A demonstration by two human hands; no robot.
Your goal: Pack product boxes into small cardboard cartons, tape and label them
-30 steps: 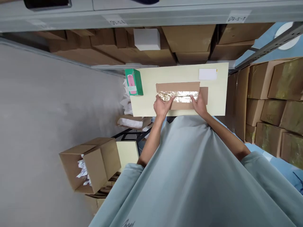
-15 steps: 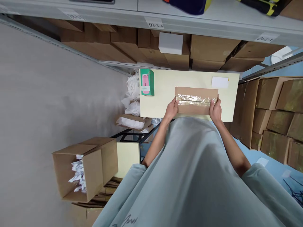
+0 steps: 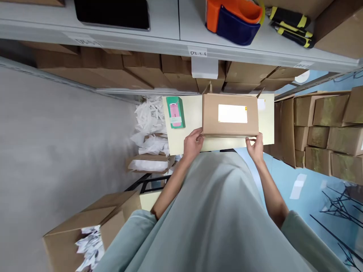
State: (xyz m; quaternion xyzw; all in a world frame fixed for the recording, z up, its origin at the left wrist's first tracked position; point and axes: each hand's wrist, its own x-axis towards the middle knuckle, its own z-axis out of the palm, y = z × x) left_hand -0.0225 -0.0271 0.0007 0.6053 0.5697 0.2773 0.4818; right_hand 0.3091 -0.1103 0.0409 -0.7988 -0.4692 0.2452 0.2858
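We see even light; parcel label [image 3: 232, 113] washed out, shelved boxes [image 3: 141, 62] shaded, lower-left carton [image 3: 64, 241] stretched, left tag [image 3: 83, 39] blurred.

We're sporting a loose, pale grey-green top [image 3: 212, 226], soft folds [image 3: 224, 181] down the front, 2 short sleeves [image 3: 133, 234], forearms [image 3: 174, 187] bare!

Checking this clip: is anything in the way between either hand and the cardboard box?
Nothing visible is. The left grip is right at the near left corner of the cardboard box, the right grip at its near right corner. The green box sits off to the left, clear of both.
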